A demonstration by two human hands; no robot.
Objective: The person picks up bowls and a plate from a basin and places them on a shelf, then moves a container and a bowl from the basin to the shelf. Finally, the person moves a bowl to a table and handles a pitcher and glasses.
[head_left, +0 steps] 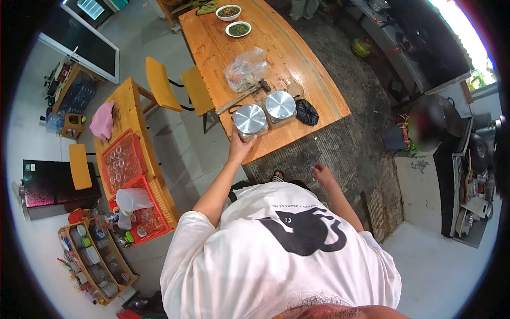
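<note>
My left hand (241,146) grips the near side of a jar with a round silver lid (250,118), which stands near the corner of the wooden table (313,69). Right beside it is a second silver-lidded jar (280,105). A hammer (247,95) with a wooden handle lies behind the jars. To their right are a black plastic bag (307,112) and a small round tan lid-like piece (295,89). My right hand (322,174) hangs beside my body, off the table, its fingers loosely curled and apart with nothing seen in them.
A clear plastic bag (246,69) and two bowls of food (238,29) are farther back. Yellow chairs (162,85) stand left of the table. A side table carries red baskets (121,137) of glasses and a pink cloth (102,121). A stove counter (425,175) is at right.
</note>
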